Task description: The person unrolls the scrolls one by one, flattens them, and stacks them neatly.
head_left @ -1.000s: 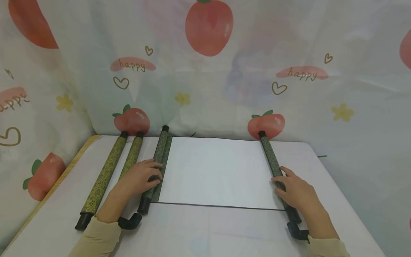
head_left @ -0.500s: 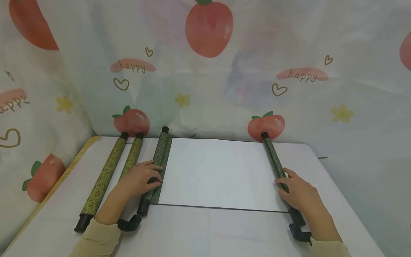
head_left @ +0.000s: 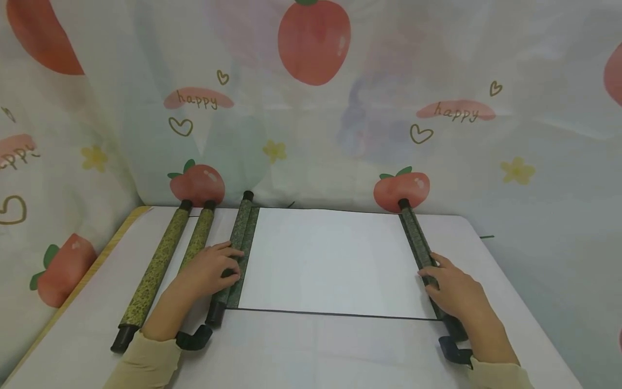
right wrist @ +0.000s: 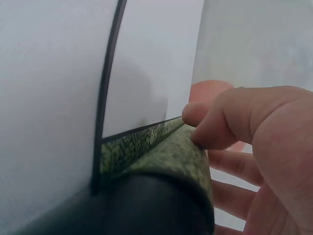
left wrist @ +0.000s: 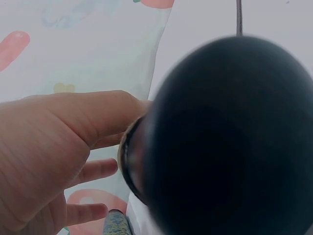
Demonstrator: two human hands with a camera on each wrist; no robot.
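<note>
A hanging scroll lies spread on the white table, its blank white sheet (head_left: 330, 259) framed by a thin black line. My left hand (head_left: 206, 273) grips the green mottled left roller (head_left: 241, 221), thumb and fingers on either side. In the left wrist view the roller's black end cap (left wrist: 234, 142) fills much of the picture and hides part of the grip. On the right, my right hand (head_left: 457, 292) holds the other roller (head_left: 413, 227) with thumb and fingertips. A green patterned strip (right wrist: 129, 144) borders the sheet beside this roll (right wrist: 168, 156) in the right wrist view.
Two yellow speckled rolled scrolls (head_left: 155, 267) (head_left: 200, 232) lie left of the left hand, one partly behind it. A fruit-printed curtain (head_left: 311, 135) stands along the table's back and left sides. A yellowish table edge (head_left: 112, 243) shows at left.
My right hand has shifted slightly to the right with the right roller. More of the scroll is unrolled, and a green strip now shows beside that roller. The left hand stays in place.
</note>
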